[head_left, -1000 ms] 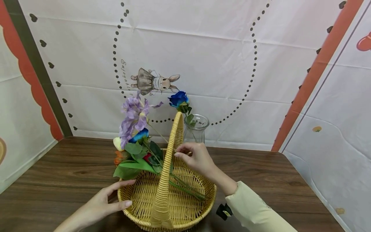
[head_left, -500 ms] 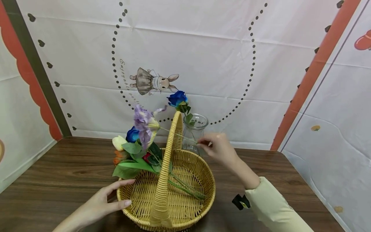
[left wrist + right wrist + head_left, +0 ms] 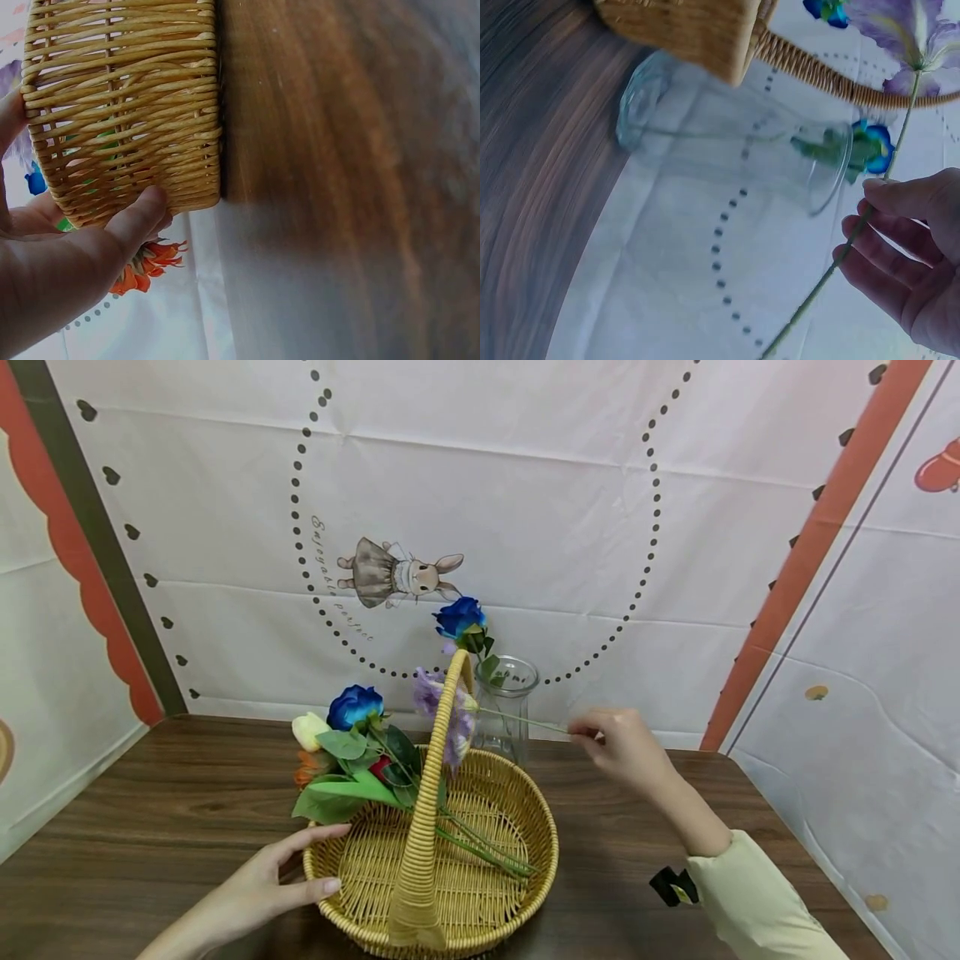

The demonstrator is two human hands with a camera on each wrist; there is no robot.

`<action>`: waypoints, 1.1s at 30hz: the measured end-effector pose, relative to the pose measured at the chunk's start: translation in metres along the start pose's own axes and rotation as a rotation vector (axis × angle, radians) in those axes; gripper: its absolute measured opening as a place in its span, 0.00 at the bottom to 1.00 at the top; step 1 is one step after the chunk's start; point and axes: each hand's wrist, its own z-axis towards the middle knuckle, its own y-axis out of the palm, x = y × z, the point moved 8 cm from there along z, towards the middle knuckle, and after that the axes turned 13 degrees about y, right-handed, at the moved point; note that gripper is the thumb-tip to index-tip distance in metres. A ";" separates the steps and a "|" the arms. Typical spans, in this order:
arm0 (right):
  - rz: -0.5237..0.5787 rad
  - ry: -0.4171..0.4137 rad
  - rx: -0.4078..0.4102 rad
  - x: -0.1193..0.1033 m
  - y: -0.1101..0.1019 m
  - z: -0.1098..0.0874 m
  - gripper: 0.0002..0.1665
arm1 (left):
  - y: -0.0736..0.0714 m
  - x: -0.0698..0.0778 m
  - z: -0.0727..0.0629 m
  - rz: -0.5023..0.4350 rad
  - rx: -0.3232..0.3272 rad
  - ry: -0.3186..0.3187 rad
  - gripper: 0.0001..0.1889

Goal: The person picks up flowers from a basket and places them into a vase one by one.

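My right hand (image 3: 621, 745) pinches the thin green stem of a purple artificial iris (image 3: 889, 26); in the right wrist view the thumb and fingers meet on the stem. In the head view its bloom is partly behind the basket handle. Just beyond the basket stands a clear glass vase (image 3: 510, 727) holding one blue rose (image 3: 459, 617). My left hand (image 3: 262, 878) holds the left side of the wicker basket (image 3: 546, 852), thumb and index finger at the rim. Another finger lies against the outer wall in the left wrist view.
Across the basket's left rim lie a blue rose (image 3: 355, 707), a pale tulip (image 3: 308, 732), an orange flower (image 3: 306, 770) and a partly hidden red flower (image 3: 379, 768). The tall handle (image 3: 424, 835) arches over the basket. A white printed cloth (image 3: 570, 527) hangs behind the wooden table (image 3: 180, 793).
My right hand has moved right, away from the basket, drawing the iris along by its stem. The bloom has gone from above the other flowers to behind the handle. My left hand stays put.
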 end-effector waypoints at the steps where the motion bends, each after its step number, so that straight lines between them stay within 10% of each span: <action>1: -0.003 0.009 0.000 0.004 -0.002 -0.001 0.09 | 0.000 0.000 0.000 0.001 0.000 -0.001 0.29; 17: -0.067 0.147 0.094 0.050 -0.036 -0.007 0.08 | 0.000 -0.001 0.000 0.030 0.007 0.010 0.28; 33: 0.335 0.374 0.278 0.051 -0.050 0.031 0.07 | -0.001 -0.002 0.000 0.032 0.003 0.006 0.28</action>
